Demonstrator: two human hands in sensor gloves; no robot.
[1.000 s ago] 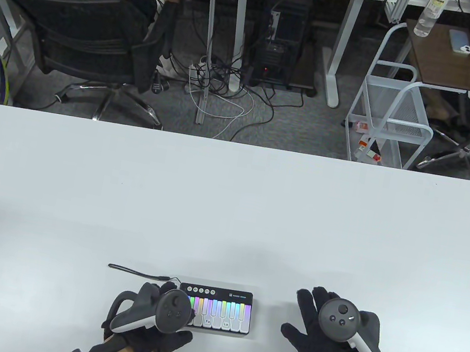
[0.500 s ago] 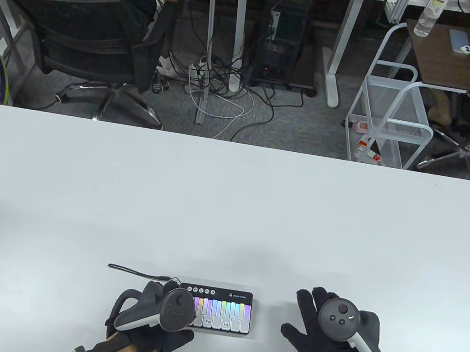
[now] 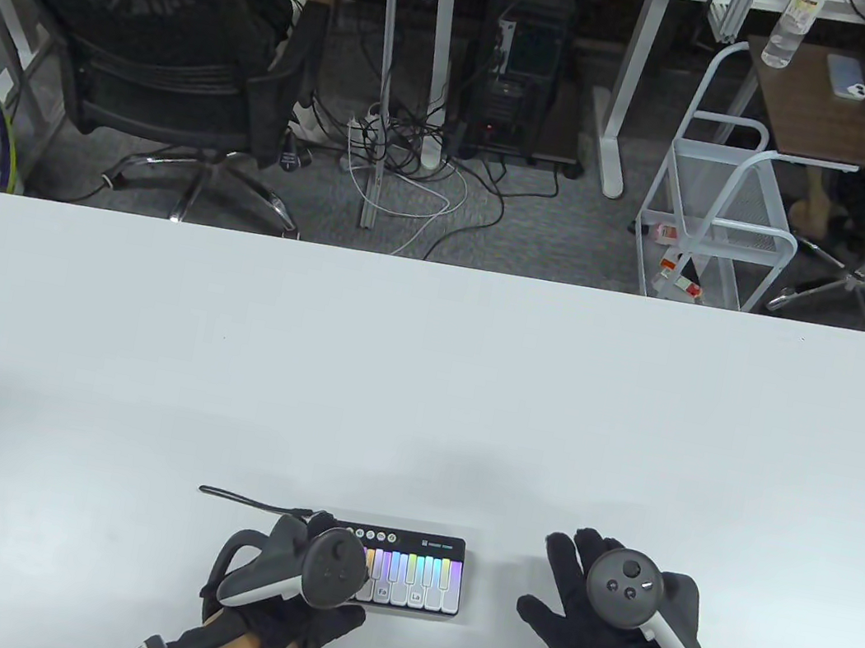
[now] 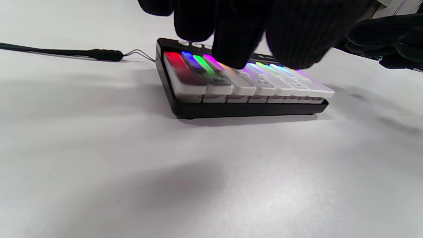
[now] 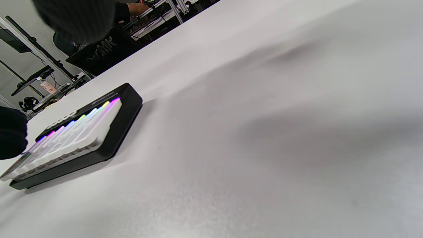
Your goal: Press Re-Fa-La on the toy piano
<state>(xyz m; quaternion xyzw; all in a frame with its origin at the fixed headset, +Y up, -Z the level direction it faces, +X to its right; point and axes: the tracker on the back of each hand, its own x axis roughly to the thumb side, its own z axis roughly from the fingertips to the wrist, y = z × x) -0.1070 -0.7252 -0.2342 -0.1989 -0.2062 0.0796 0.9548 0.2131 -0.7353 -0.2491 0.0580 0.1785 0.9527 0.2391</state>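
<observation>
White tabletop (image 3: 421,389) carries the piano (image 3: 416,570). Your left hand (image 3: 296,576) hangs over its left keys, fingers (image 4: 231,39) curled down, contact unclear. Your right hand (image 3: 611,615) lies spread flat beside it.

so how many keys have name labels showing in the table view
2: a Fa label and a La label, both on white keys of the piano. The left hand may hide more.

Both hands wear black knit sensor gloves with bare skin showing at the forearms. The left hand (image 3: 282,607) carries a tracker (image 3: 305,569) with a dark grey round face and a white handle; a white printed label sits at its wrist. The right hand (image 3: 596,629) has a matching tracker (image 3: 631,597), its face showing small buttons and a thumbstick, above a black wrist strap.
</observation>
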